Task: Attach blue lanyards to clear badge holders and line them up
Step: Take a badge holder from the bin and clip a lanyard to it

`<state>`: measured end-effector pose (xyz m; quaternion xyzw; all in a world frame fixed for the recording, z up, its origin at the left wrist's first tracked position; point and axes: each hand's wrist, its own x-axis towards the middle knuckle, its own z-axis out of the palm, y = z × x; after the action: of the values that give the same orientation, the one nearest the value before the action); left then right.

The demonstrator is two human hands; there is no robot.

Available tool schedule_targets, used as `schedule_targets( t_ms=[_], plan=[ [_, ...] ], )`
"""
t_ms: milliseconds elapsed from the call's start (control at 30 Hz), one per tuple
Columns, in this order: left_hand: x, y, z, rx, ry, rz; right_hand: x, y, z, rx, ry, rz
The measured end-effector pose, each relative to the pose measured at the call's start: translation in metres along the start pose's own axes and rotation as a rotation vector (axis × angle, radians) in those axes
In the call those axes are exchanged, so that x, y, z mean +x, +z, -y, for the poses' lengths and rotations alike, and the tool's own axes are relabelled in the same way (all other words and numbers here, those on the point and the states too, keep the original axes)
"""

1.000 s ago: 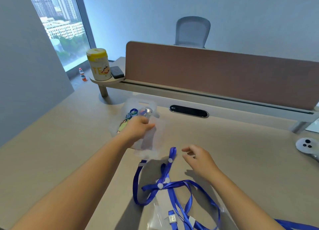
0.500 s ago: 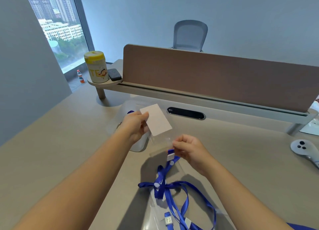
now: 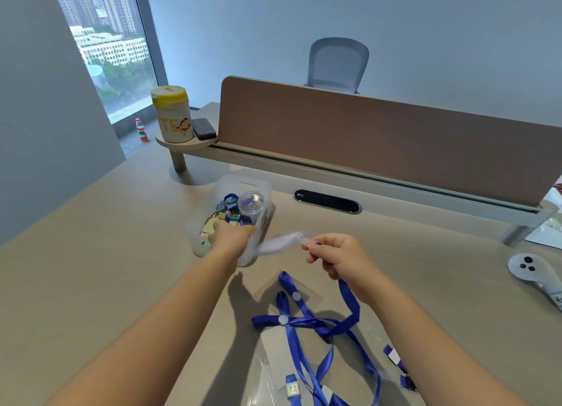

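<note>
My right hand (image 3: 337,258) is raised above the desk and pinches the top of a clear badge holder (image 3: 281,242), which is blurred and sticks out to the left. The end of a blue lanyard (image 3: 349,302) is in the same pinch and hangs down to the desk. More blue lanyards (image 3: 299,322) lie tangled in front of me, over other clear holders (image 3: 273,343). My left hand (image 3: 232,238) reaches into a clear plastic bin (image 3: 199,241); its fingertips are down among the contents, so any grip is hidden.
The bin holds several small coloured pieces and a clear domed cup (image 3: 251,204). A brown divider (image 3: 380,144) and a low shelf cross the back, with a yellow-lidded canister (image 3: 171,113) at its left end. A white controller (image 3: 529,268) lies at the right.
My left hand let go of the holder and white card and went left into the bin. My right hand lifted the holder and lanyard end and moved right.
</note>
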<state>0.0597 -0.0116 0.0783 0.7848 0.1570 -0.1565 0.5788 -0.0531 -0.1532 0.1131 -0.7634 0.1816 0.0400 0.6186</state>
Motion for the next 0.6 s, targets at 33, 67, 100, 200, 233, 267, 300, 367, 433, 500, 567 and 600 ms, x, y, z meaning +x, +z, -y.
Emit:
schedule_targets(
  t_ms=[33,67,100,200,233,267,300,367,433,500,567,600],
  plan=[
    [-0.003,0.000,0.001,0.097,0.059,-0.025,0.000,0.001,0.001,-0.006,-0.008,-0.006],
    [-0.009,0.001,0.001,0.144,0.147,-0.007,0.001,0.002,0.002,-0.009,-0.011,-0.009],
    [-0.016,0.002,0.001,0.161,0.259,0.057,0.002,0.004,0.002,-0.013,-0.013,-0.014],
    [-0.039,0.005,-0.003,0.254,0.617,0.286,0.004,0.007,0.000,0.000,-0.011,-0.023],
    [-0.045,0.005,-0.004,0.331,0.719,0.315,0.004,0.007,-0.001,0.015,-0.011,-0.024],
    [-0.047,0.006,-0.004,0.434,0.809,0.311,0.004,0.008,-0.002,0.025,-0.011,-0.025],
    [-0.047,0.008,-0.003,0.548,0.892,0.286,0.005,0.008,-0.003,0.027,-0.013,-0.027],
    [-0.047,0.010,-0.001,0.708,1.051,0.218,0.004,0.009,-0.003,0.023,-0.014,-0.034],
    [-0.047,0.010,0.000,0.790,1.209,0.163,0.004,0.008,-0.004,0.025,-0.016,-0.046],
    [-0.044,0.010,0.001,0.865,1.355,0.113,0.003,0.008,-0.005,0.024,-0.025,-0.062],
    [-0.042,0.011,0.001,0.931,1.454,0.081,0.004,0.009,-0.006,-0.004,-0.046,-0.092],
    [-0.042,0.012,0.000,0.965,1.486,0.089,0.003,0.009,-0.006,-0.028,-0.066,-0.118]
  ],
)
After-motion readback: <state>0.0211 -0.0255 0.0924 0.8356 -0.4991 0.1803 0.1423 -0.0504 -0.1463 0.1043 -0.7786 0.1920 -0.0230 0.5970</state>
